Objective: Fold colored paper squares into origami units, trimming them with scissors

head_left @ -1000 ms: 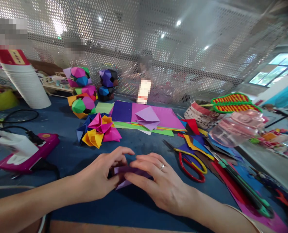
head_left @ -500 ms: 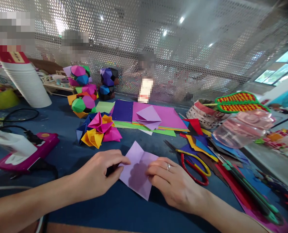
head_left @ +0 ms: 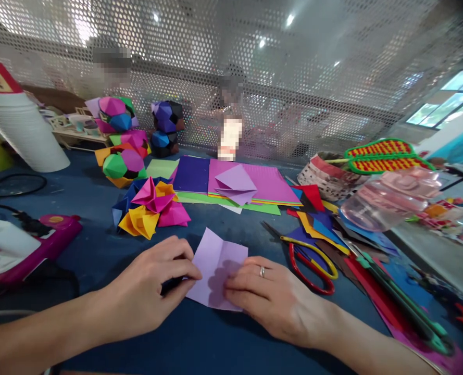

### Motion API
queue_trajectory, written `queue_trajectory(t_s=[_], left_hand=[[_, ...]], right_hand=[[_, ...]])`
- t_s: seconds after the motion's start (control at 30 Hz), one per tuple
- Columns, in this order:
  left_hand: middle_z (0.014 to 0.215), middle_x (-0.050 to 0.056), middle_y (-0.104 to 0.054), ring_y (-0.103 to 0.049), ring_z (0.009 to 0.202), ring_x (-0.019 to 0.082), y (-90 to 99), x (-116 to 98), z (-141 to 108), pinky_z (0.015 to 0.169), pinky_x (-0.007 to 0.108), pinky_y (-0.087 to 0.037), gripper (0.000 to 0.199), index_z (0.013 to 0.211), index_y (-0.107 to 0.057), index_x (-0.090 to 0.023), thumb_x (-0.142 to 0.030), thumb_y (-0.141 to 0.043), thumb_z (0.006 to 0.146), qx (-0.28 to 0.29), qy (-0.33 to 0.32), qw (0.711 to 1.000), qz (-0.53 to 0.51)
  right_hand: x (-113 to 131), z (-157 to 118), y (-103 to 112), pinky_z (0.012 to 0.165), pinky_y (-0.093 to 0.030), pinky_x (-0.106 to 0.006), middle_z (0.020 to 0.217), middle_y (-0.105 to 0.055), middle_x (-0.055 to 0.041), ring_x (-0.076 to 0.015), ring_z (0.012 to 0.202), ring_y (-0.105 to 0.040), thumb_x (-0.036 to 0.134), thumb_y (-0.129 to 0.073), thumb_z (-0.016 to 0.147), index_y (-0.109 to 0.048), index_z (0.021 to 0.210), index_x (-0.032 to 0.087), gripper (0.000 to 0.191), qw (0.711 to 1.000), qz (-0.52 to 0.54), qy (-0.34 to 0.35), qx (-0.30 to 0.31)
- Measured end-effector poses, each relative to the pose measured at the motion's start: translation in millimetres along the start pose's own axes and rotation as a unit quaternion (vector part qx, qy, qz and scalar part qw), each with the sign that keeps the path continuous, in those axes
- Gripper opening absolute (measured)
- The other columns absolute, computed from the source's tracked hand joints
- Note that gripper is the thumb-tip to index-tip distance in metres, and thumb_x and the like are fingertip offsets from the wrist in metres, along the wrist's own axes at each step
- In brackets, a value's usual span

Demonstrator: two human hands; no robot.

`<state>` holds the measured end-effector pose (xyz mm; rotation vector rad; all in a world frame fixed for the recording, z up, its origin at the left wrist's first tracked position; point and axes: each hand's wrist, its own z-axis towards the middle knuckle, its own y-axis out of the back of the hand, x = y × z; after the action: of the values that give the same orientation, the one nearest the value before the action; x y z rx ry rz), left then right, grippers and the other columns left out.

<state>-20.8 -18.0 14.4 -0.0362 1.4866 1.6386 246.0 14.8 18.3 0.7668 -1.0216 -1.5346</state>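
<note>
A light purple sheet of origami paper [head_left: 216, 258] with a crease down its upper part lies on the blue table in front of me. At its left edge, my left hand [head_left: 163, 281] is closed, thumb and forefinger pinching the paper. My right hand [head_left: 272, 297], a ring on one finger, has its fingers together over the right edge. Its thumb is hidden, and its fingertips are slightly blurred. Scissors [head_left: 307, 258] with red and yellow handles lie to the right of my right hand. Beyond the sheet rests a folded purple paper piece [head_left: 237, 183] on a stack of coloured paper [head_left: 272, 182].
Folded paper flowers [head_left: 153, 208] and paper balls [head_left: 124, 164] stand at the left, near stacked paper cups [head_left: 32, 130] and a power strip [head_left: 32, 255]. On the right are a pink bottle [head_left: 387, 200], paper scraps [head_left: 321, 229], a green-and-black cutter [head_left: 407, 302] and a fabric basket [head_left: 325, 177].
The purple sheet has turned from a slanted, diamond-like position to a straighter one, with both hands still at its edges. The view has shifted slightly to the right.
</note>
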Motion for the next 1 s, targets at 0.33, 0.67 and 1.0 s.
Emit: queue_trajectory(t_s=[0.33,0.67,1.0], left_hand=[[0.162,-0.001,-0.031,-0.020,0.150,0.025,1.7,-2.8,-11.2,0.122,0.047,-0.009,0.054,0.128,-0.057,-0.027,0.001,-0.047,0.083,0.003,-0.167,0.975,0.144],[0.124,0.005,-0.070,-0.063,0.113,0.024,6.3,-5.4,-1.6,0.110,0.043,-0.041,0.051,0.124,-0.062,-0.025,0.000,-0.047,0.083,0.137,-0.175,0.975,0.018],[0.107,0.008,-0.070,-0.064,0.094,0.020,4.4,-8.0,-0.5,0.091,0.035,-0.054,0.038,0.112,-0.066,-0.018,0.000,-0.044,0.087,0.062,-0.193,0.979,0.002]], right_hand=[[4.4,2.4,4.9,0.083,-0.053,-0.034,0.090,-0.075,-0.0037,-0.0156,0.078,-0.065,0.016,-0.057,0.097,-0.068,0.092,0.014,0.013,1.000,0.029,-0.011,-0.001],[-1.8,0.6,3.7,0.077,-0.046,-0.032,0.084,-0.068,-0.0018,-0.0143,0.079,-0.062,0.037,-0.070,0.091,-0.067,0.086,0.016,0.021,0.984,0.141,-0.106,0.006],[14.6,10.4,-4.4,0.070,-0.031,-0.030,0.070,-0.058,0.0048,-0.0128,0.069,-0.049,0.034,-0.073,0.088,-0.056,0.072,0.019,0.028,0.913,0.177,-0.367,0.013]])
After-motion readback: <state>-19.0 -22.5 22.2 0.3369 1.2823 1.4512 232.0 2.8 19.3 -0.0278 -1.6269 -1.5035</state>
